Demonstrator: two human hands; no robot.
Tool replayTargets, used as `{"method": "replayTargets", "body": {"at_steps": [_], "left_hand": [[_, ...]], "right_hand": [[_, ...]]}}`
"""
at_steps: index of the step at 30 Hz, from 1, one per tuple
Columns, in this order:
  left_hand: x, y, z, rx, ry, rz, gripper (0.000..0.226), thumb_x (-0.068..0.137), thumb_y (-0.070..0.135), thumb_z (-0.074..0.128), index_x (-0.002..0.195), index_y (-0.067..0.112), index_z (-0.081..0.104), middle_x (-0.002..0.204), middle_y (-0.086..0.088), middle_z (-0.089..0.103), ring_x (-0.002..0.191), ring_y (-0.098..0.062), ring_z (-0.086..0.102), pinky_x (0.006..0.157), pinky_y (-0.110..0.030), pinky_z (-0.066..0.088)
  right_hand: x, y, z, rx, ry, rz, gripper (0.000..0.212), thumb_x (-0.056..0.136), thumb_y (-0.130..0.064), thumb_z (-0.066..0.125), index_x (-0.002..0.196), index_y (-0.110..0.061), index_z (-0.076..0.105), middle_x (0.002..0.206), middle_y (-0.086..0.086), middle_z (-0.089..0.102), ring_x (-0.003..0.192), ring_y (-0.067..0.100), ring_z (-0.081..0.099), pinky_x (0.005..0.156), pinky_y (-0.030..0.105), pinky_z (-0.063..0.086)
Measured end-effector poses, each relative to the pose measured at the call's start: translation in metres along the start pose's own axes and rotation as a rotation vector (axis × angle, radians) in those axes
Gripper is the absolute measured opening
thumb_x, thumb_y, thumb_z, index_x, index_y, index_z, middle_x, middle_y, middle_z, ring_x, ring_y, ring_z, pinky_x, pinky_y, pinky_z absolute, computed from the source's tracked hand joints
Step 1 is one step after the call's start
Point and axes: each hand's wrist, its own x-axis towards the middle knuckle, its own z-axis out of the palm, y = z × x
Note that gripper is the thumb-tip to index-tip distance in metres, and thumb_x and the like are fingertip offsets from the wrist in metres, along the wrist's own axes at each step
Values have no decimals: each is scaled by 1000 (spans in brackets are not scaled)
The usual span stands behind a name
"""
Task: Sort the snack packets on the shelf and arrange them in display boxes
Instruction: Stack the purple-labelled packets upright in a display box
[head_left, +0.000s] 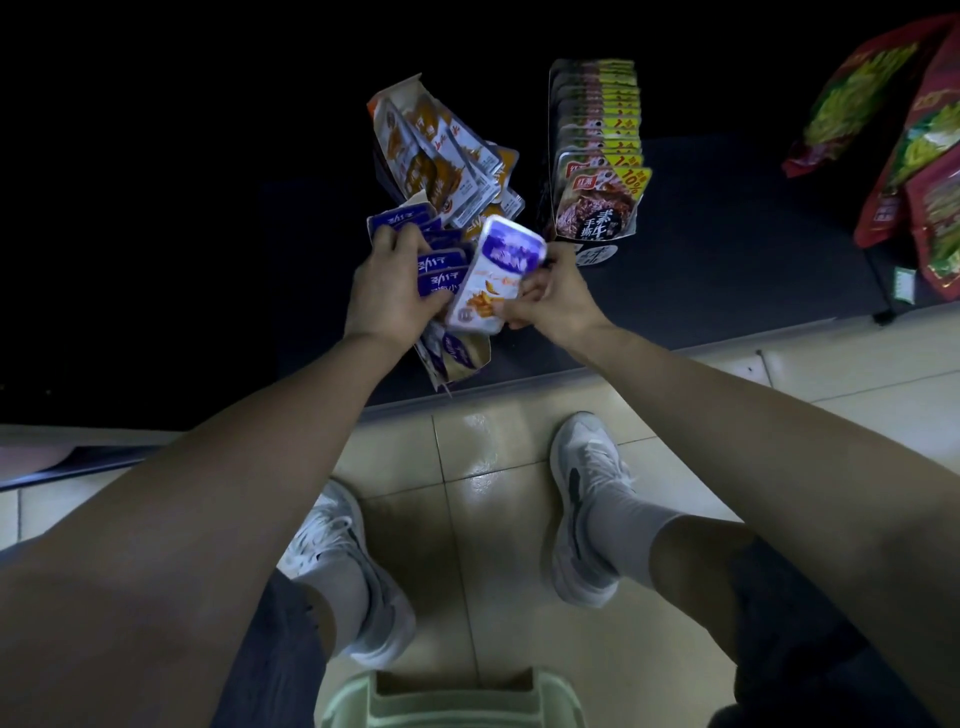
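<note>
My right hand (553, 299) pinches a white and purple snack packet (496, 280) by its right edge, just above the dark shelf. My left hand (389, 286) grips a stack of purple packets (439, 260) standing in a low display box (452, 364) at the shelf's front edge. The held packet leans against that stack. Behind it an open box (395, 114) holds several orange and white packets (447, 166) in a loose jumble.
A tidy display box of dark beef-snack packets (597, 156) stands to the right on the dark shelf (727, 260). Large red bags (904, 140) hang at the far right. Below are beige floor tiles (493, 519), my two shoes, and a pale green bin (452, 696).
</note>
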Motion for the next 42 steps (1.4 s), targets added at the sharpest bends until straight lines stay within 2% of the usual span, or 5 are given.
{"method": "replayTargets", "body": {"at_steps": [4, 13, 20, 28, 42], "left_hand": [[-1, 0, -1, -11, -2, 3, 51, 76, 18, 79, 116, 9, 50, 130, -11, 46, 115, -29, 54, 93, -37, 47], [0, -9, -1, -64, -52, 65, 44, 85, 11, 68, 124, 7, 47, 132, -13, 41, 115, -25, 52, 90, -27, 44], [-8, -16, -5, -123, -95, 95, 63, 77, 30, 78, 128, 9, 47, 133, -10, 40, 113, -13, 47, 92, -24, 43], [-6, -12, -8, 169, -16, 143, 49, 84, 35, 71, 123, 14, 50, 127, -8, 48, 109, -27, 57, 77, -40, 50], [-8, -13, -3, 91, -9, 145, 40, 83, 15, 71, 117, 12, 51, 126, -8, 49, 110, -27, 58, 82, -35, 48]], "right_hand": [[-1, 9, -10, -162, 53, -110, 31, 76, 3, 76, 102, -2, 60, 92, 9, 68, 76, 13, 64, 72, 31, 58], [-2, 1, 22, -432, 55, -287, 19, 77, -5, 73, 90, -12, 62, 91, 8, 69, 83, 16, 65, 67, 20, 48], [4, -1, 33, -368, 80, -191, 35, 73, -10, 80, 104, -4, 64, 101, 12, 65, 91, 19, 64, 77, 25, 51], [-4, 7, 20, -143, 22, -251, 15, 82, -6, 73, 84, -12, 60, 82, 0, 65, 75, 11, 63, 72, 24, 56], [-6, 16, 24, -335, 86, -291, 27, 78, -29, 79, 63, -22, 58, 77, -2, 56, 61, 1, 51, 59, 11, 40]]}}
